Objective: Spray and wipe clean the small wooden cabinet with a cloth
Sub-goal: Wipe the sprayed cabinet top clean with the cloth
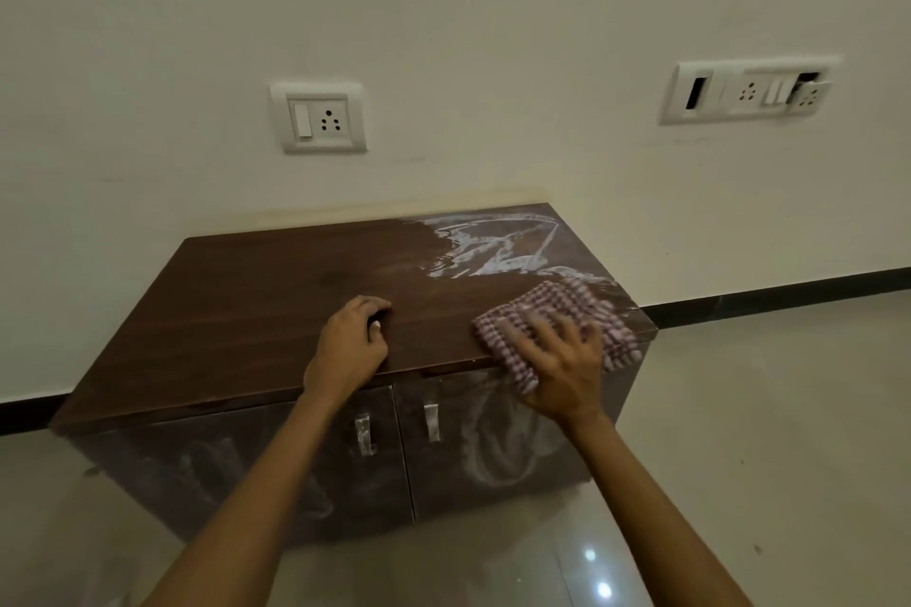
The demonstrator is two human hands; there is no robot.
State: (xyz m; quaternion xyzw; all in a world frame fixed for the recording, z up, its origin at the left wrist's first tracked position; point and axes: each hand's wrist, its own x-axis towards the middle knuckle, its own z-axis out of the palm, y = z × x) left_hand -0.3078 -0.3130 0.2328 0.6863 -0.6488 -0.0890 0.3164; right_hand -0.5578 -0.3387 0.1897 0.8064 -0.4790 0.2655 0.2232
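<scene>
Against the pale wall (pixel 443 15) stands the small wooden cabinet (pixel 246 311), white smears at its top's right rear; the checked cloth (pixel 557 303) lies at the front right corner, pressed flat by the right hand (pixel 562 362) with fingers spread; the left hand (pixel 352 340) rests clenched on the top.

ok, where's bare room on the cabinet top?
Free: left half of the dark brown wooden cabinet top, from wall to left hand. Crowded: right front corner, right hand pressing checked cloth; white smears behind it.
</scene>
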